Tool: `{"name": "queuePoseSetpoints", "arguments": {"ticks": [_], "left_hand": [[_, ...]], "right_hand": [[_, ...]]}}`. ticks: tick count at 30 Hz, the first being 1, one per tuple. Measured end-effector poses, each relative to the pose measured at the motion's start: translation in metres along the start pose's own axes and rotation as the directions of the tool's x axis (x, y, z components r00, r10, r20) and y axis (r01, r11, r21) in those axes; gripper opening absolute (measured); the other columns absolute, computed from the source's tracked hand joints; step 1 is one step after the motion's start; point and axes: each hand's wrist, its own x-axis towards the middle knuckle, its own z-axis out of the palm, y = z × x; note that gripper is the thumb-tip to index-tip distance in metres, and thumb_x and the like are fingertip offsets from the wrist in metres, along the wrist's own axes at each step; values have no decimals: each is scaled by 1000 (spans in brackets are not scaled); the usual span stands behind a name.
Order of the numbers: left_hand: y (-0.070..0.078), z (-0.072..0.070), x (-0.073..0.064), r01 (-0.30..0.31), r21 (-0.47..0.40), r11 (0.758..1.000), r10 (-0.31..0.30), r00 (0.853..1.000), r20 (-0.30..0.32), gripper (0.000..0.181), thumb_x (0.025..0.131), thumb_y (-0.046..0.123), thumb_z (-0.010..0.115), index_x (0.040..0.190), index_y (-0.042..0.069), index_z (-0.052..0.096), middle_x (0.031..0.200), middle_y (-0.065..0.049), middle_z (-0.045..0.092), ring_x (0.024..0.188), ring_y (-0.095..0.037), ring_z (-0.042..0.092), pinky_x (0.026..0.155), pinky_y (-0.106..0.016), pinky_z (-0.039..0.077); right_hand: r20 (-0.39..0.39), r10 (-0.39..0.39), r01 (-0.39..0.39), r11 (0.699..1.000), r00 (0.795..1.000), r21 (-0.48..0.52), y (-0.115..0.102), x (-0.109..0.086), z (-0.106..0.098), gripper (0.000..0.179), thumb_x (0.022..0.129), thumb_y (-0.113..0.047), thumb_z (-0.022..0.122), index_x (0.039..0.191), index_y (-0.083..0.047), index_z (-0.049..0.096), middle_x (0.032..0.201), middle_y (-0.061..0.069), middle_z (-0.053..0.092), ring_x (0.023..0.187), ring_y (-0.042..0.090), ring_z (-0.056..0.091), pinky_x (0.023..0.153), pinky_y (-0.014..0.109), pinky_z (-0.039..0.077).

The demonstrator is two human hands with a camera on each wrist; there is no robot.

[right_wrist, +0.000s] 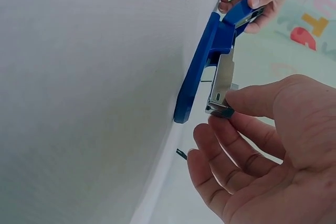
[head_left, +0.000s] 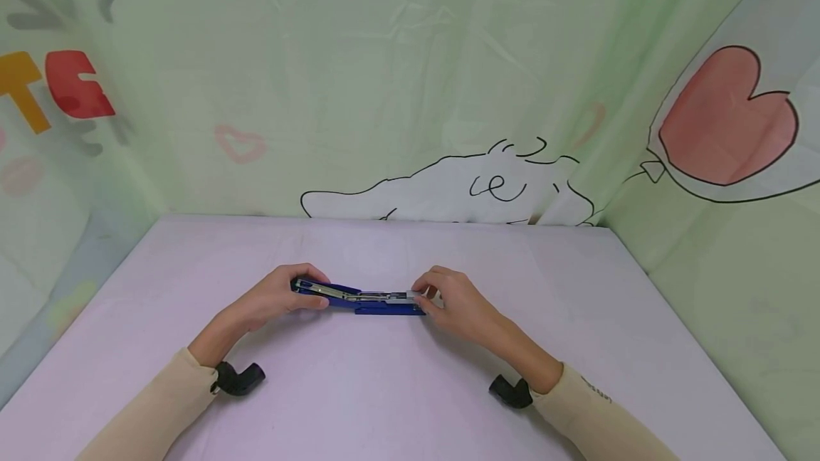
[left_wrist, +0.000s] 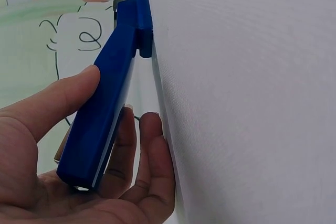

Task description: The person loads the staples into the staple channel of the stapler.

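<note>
- Head view: a blue stapler (head_left: 365,299) is seen at mid-frame on the desk (head_left: 397,390), swung open.
- Left wrist view: its blue top cover is gripped by the left hand (left_wrist: 79,171), lower left.
- Right wrist view: the metal magazine (right_wrist: 223,85) is pinched by the right hand (right_wrist: 262,150), lower right; no reloading is seen yet.

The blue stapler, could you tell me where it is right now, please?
In the head view the blue stapler lies opened out mid-table, its ends held by the left hand and right hand.
</note>
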Motion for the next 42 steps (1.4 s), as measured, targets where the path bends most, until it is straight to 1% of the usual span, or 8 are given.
{"name": "queuePoseSetpoints", "arguments": {"ticks": [8,18,24,31,36,42], "left_hand": [[1,0,0,-2,8,1000,2,1000,-1,40,90,22,84,126,10,70,127,-14,67,115,-28,53,90,-34,40],[0,0,0,-6,-5,1000,6,1000,2,40,90,21,84,125,8,70,125,-14,68,115,-27,54,91,-34,41],[0,0,0,-9,-5,1000,9,1000,0,40,90,21,84,125,8,70,124,-14,68,114,-27,53,90,-34,40],[0,0,0,-3,-4,1000,3,1000,-1,40,90,21,84,125,9,70,126,-14,68,115,-28,53,91,-34,40],[0,0,0,-4,-13,1000,4,1000,2,40,89,21,85,125,8,70,125,-14,68,115,-28,53,91,-34,40],[0,-1,0,-8,-22,1000,8,1000,5,40,89,20,84,125,7,70,123,-14,68,114,-27,53,90,-34,41]], "right_hand": [[-5,-3,3,1000,1000,3,0,0,-1,10,96,-9,76,106,-7,77,100,2,75,87,12,68,78,28,58],[7,19,-19,1000,1000,15,0,-1,-1,10,96,-10,76,106,-8,78,99,1,74,87,12,67,73,21,53],[9,2,-2,1000,1000,3,1,-1,0,10,96,-9,76,106,-7,77,99,1,75,87,11,68,76,24,56],[21,24,-24,1000,999,9,0,-1,0,11,97,-10,76,107,-7,77,100,2,75,86,11,68,75,27,59],[22,24,-24,1000,999,7,1,-1,1,11,97,-10,76,107,-6,77,101,3,76,86,11,69,76,30,60],[26,23,-23,1000,999,5,1,-1,1,11,97,-10,76,107,-6,77,101,3,76,86,11,69,76,30,60]]}}
